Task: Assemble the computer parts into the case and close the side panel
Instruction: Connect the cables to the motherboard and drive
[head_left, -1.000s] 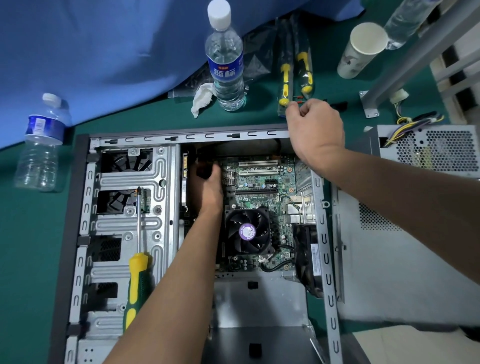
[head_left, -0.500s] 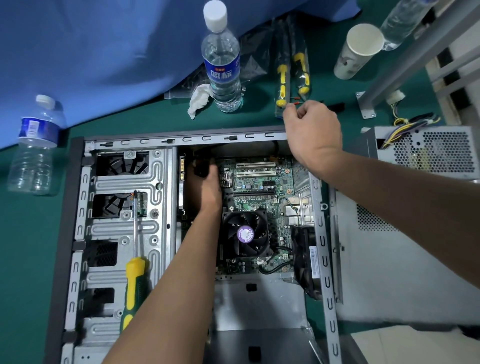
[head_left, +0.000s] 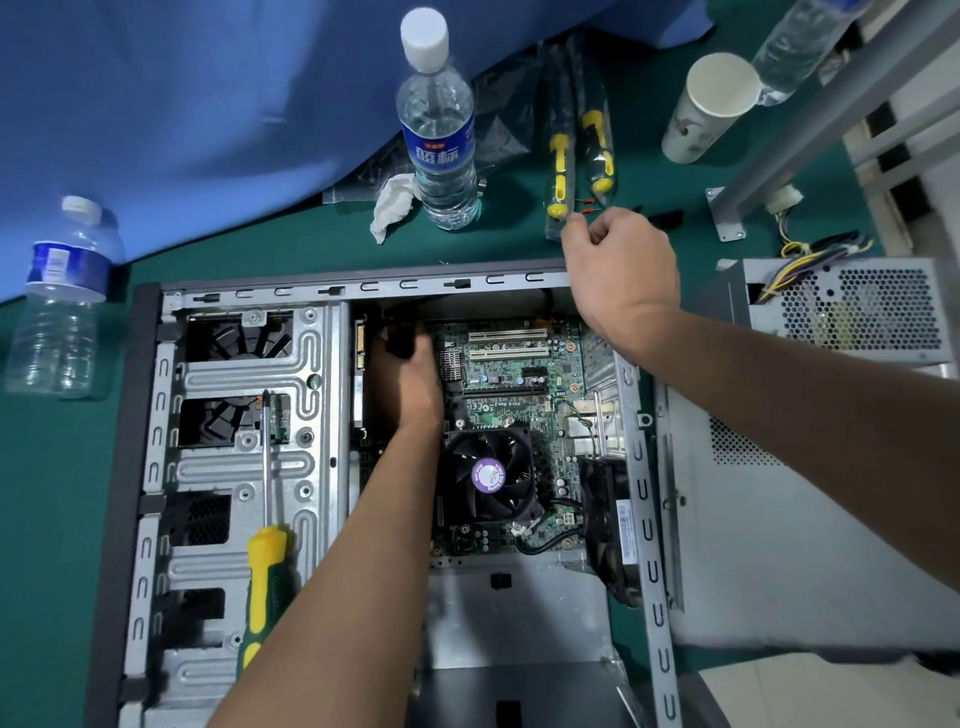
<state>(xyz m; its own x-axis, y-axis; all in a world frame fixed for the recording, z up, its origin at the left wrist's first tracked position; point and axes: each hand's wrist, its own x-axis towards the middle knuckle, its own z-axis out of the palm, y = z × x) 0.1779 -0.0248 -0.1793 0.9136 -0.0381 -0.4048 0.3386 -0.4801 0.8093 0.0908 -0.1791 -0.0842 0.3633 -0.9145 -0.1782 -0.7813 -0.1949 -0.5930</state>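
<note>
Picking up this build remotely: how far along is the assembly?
Done: the motherboard with its CPU fan sits in the case. In hand: the left hand grips a dark part by the drive cage; the right hand pinches something small at the case's top edge. Left: the power supply and side panel lie outside.

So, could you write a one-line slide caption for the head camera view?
Left hand works inside the open computer case beside the motherboard; right hand reaches over its far rim.
</note>
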